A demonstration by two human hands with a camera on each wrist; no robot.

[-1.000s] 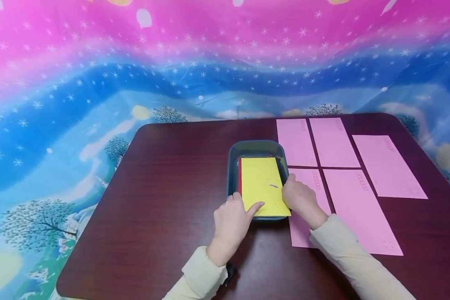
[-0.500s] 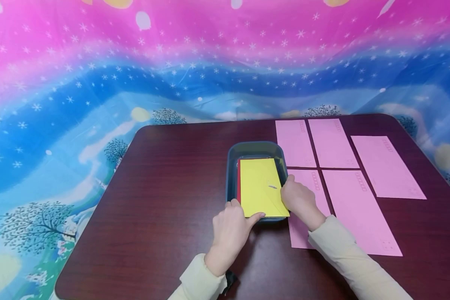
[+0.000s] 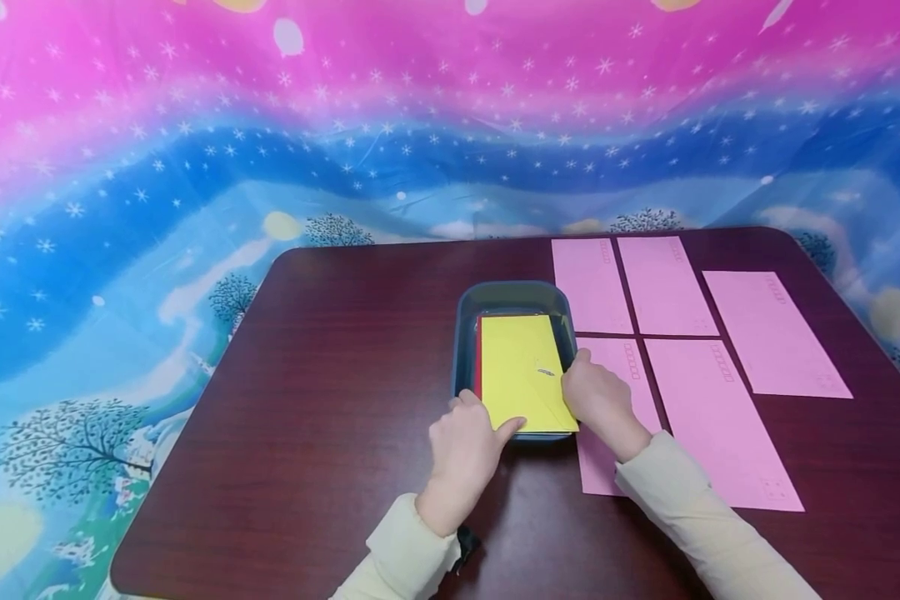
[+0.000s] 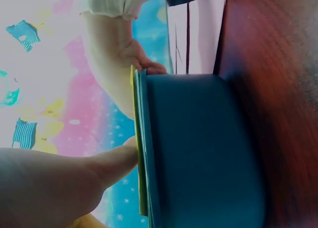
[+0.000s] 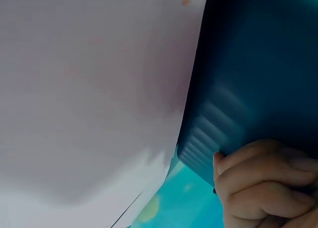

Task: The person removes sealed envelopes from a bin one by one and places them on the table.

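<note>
A dark blue-grey plastic bin point(image 3: 513, 293) stands on the table, and its outer wall fills much of the left wrist view. A yellow envelope point(image 3: 517, 358) lies on top in it, over a red one point(image 3: 478, 358) that shows along the left edge. My left hand point(image 3: 461, 454) grips the bin's near left corner, its thumb resting on the yellow envelope's near edge. On the right side, my right hand point(image 3: 600, 396) holds the rim, its fingers point(image 5: 268, 176) curled against the bin in the right wrist view.
Several pink envelopes point(image 3: 780, 333) lie flat on the right of the dark red table point(image 3: 330, 392). One of them point(image 3: 607, 467) is partly beneath the right hand and forearm. A patterned cloth point(image 3: 420, 100) hangs behind the table.
My left thumb has slid slightly toward the yellow envelope's near edge. The bin, the envelopes and my right hand stay about where they were.
</note>
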